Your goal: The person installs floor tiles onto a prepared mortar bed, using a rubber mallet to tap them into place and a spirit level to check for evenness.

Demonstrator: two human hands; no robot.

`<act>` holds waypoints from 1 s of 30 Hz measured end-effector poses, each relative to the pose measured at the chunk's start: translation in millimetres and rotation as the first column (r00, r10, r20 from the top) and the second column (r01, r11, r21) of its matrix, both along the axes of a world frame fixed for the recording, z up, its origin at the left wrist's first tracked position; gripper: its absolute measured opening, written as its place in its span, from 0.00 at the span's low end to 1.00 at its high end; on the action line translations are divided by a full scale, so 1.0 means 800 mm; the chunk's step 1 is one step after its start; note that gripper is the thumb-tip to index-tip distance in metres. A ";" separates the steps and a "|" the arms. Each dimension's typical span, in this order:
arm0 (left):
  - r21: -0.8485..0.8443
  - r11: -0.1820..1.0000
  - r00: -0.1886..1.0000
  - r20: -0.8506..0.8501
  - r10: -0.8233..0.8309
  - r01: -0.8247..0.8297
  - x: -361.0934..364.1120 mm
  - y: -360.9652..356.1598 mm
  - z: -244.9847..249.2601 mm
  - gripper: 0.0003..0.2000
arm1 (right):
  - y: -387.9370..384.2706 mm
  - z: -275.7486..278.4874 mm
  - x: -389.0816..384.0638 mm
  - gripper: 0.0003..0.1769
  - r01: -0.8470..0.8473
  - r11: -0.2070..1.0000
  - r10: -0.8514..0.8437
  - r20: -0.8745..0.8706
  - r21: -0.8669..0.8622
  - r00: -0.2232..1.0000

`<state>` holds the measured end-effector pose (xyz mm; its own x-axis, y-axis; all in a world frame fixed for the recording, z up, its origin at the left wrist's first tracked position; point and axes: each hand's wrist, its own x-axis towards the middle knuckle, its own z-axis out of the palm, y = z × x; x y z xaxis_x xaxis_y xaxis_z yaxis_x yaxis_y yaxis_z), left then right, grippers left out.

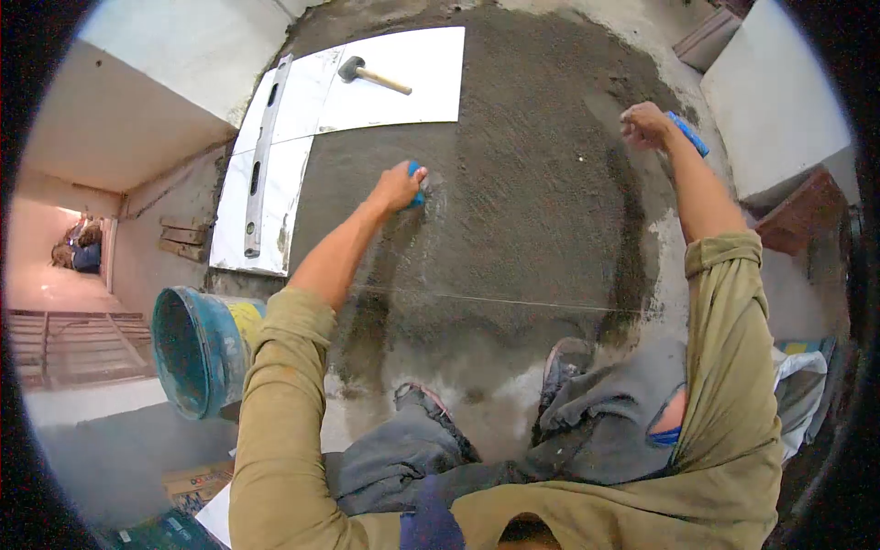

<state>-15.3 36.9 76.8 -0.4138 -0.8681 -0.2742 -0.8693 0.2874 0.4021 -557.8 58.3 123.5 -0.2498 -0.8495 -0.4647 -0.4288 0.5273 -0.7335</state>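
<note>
Fingers of the left hand (pixel 394 187) are clamped on a blue tool (pixel 417 200), just over grainy grey mortar (pixel 522 192). The right hand's (pixel 643 125) fingers are bent; I cannot tell whether they grip anything. Beyond the left fingers, flat white tiles (pixel 431 73) bear a black-headed, wooden-handled mallet (pixel 385 80); leftward, a long, straight metal level (pixel 265 137).

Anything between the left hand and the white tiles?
Nothing visible: only bare mortar separates the left hand from the white tiles. The mallet and level lie on the tiles themselves.
</note>
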 end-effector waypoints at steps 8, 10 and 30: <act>0.266 0.883 0.704 -0.533 0.469 -0.386 0.180 0.076 0.212 0.22 | 0.018 0.020 0.023 0.05 0.026 1.000 -0.026 0.064 0.004 0.998; 0.245 0.795 0.441 -0.725 0.530 -0.555 0.293 0.103 0.238 0.19 | 0.036 0.037 0.046 0.06 0.106 0.994 -0.106 0.069 0.010 0.992; 0.125 0.454 0.455 0.475 0.753 -0.882 0.686 0.243 0.062 0.21 | 0.033 0.033 0.018 0.13 0.060 0.995 -0.060 0.000 0.080 0.998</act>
